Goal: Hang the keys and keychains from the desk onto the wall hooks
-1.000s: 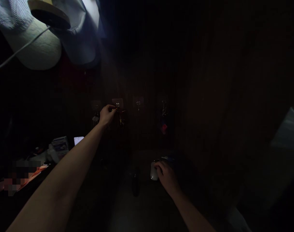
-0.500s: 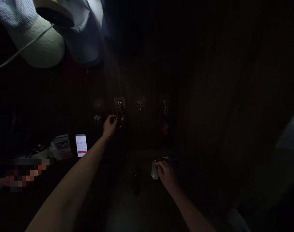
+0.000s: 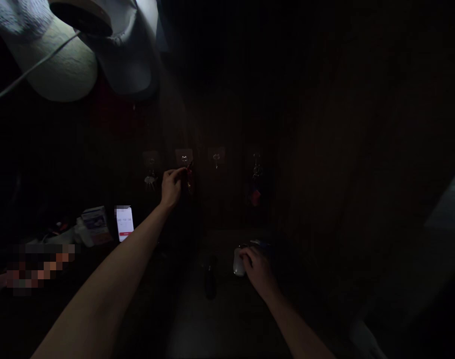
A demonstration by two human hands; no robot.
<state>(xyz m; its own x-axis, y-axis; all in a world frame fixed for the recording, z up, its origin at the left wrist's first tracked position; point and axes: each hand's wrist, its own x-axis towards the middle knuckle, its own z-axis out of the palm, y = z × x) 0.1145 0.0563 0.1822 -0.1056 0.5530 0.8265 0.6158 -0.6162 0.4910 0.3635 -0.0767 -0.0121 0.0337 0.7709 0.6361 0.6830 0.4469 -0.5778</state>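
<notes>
The scene is very dark. My left hand (image 3: 171, 187) is closed, its thumb and fingertips pinched at the top of a red and gold keychain (image 3: 190, 182) just below the second wall hook (image 3: 184, 158). Whether the keychain's ring is still on that hook is too dark to tell. Lower down, my right hand (image 3: 257, 267) has its fingers curled on the upper end of a small white rounded object (image 3: 238, 264), perhaps a key fob. A dark oblong object (image 3: 210, 278) lies left of it on the surface.
Keys (image 3: 150, 180) hang from the leftmost hook, and a keyring with a red tag (image 3: 254, 197) from the rightmost. A single hook (image 3: 216, 158) sits between. A lit phone (image 3: 124, 223) stands beside boxes (image 3: 94, 224). Caps (image 3: 63, 65) and a cable (image 3: 33, 67) hang upper left.
My left hand has risen slightly along the keychain, from its middle to its top near the hook. My right hand stays on the white object.
</notes>
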